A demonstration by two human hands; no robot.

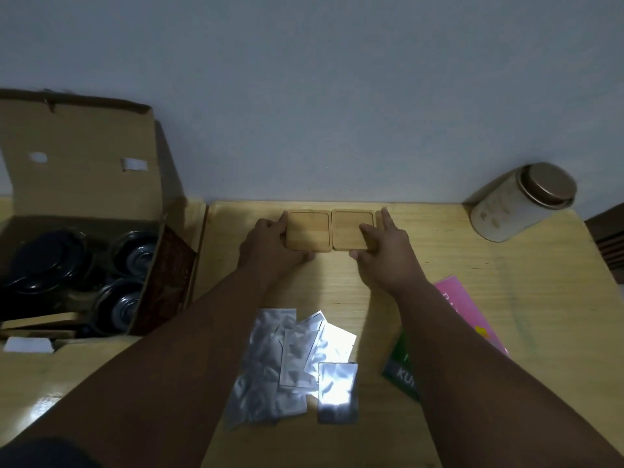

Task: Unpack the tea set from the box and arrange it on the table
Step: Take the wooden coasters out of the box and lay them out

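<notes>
Two square wooden coasters lie side by side at the far edge of the table, by the wall: the left coaster (308, 231) and the right coaster (351, 228). My left hand (270, 244) grips the left coaster by its left and near edges. My right hand (385, 248) rests on the right coaster, fingers over its right side. An open cardboard box (81, 163) stands at the left, its lid up. Inside it sit a dark teapot (44, 261) and dark cups (135, 253) in packing.
Several silver foil sachets (290, 359) lie in a heap on the wooden table (506, 298) near me. A pink booklet (462, 309) and a green one (401, 369) lie under my right forearm. A round metal tin (520, 204) stands at the far right corner.
</notes>
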